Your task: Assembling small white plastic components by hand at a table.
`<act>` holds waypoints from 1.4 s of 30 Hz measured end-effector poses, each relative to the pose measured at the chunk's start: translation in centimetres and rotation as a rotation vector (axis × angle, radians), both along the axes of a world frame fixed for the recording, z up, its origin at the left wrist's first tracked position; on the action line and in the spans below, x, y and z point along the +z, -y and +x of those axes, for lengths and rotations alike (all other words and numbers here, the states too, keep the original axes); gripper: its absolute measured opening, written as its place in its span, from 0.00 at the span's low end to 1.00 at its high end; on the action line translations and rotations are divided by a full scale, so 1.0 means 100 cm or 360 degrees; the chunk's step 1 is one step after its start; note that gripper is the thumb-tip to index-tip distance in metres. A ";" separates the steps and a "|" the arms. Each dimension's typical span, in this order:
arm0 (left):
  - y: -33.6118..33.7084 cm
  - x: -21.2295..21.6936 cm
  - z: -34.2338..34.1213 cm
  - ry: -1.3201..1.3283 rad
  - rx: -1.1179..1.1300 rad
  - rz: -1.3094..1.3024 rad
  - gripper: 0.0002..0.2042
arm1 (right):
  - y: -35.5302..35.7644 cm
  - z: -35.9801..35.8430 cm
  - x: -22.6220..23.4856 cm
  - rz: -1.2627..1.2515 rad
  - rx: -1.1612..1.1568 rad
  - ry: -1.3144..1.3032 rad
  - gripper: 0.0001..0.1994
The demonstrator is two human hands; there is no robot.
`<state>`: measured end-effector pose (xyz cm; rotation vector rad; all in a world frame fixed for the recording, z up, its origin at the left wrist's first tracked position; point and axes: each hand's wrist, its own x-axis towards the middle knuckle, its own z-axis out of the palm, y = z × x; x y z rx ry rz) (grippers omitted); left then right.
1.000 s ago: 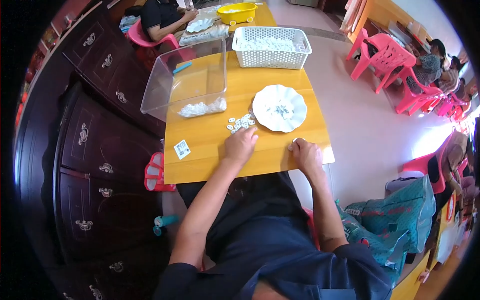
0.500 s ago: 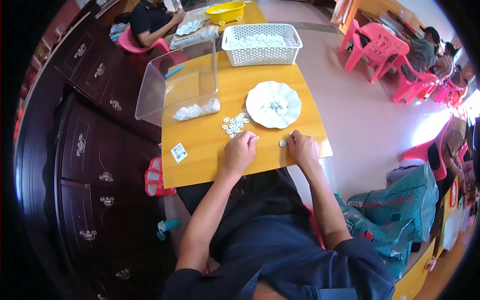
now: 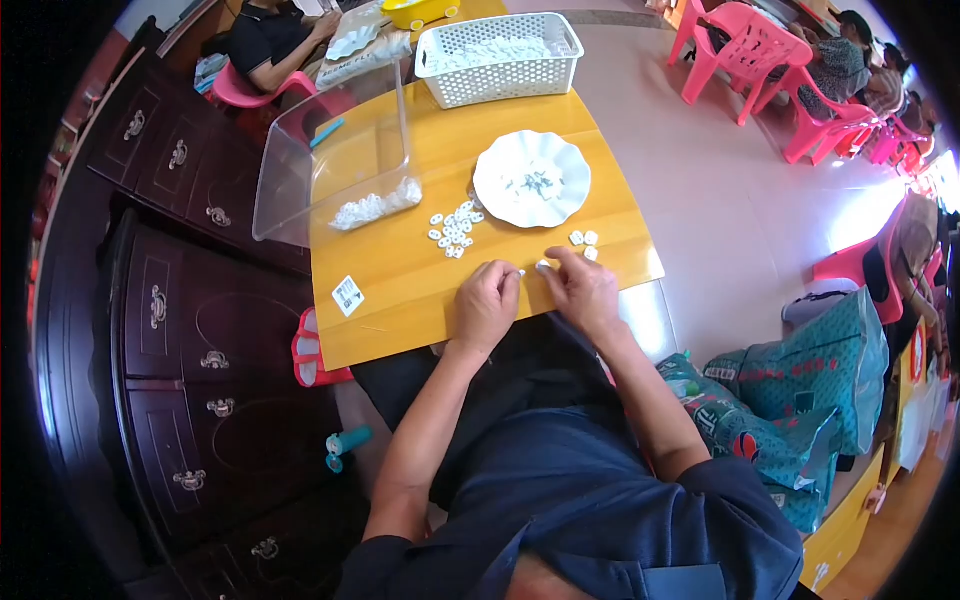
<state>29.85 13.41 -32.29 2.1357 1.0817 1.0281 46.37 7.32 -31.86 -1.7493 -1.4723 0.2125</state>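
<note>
White, small pieces (image 3: pixel 543 266) peek from both hands (image 3: pixel 487 303) (image 3: pixel 585 292), each pinching one.

Navy short-sleeved shirt (image 3: pixel 560 490), apparently black trousers (image 3: pixel 530 370)

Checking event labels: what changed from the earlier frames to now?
The right hand, a white piece against it, moved left toward the left hand. Three loose pieces beyond it came into view. The plate, clear bin and white basket stayed put on the table; the camera view shifted.
</note>
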 end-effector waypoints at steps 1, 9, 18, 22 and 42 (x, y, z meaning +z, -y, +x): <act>-0.001 0.003 0.000 0.0011 -0.0007 -0.0018 0.05 | -0.002 -0.004 -0.001 0.0010 -0.0002 -0.0005 0.08; -0.003 0.001 0.004 0.0173 -0.0063 -0.0230 0.04 | -0.011 0.007 -0.011 -0.0126 -0.0076 0.0172 0.09; 0.002 0.015 0.019 0.0339 -0.0159 -0.0538 0.05 | 0.001 -0.019 -0.018 -0.0083 0.0208 -0.1582 0.08; 0.002 0.015 0.021 0.0298 -0.0179 -0.0466 0.05 | -0.001 -0.020 -0.027 -0.0059 0.0186 -0.1936 0.07; -0.090 0.027 0.046 -0.1037 -0.0301 0.0452 0.30 | 0.004 -0.012 -0.018 -0.0023 0.0140 -0.2140 0.04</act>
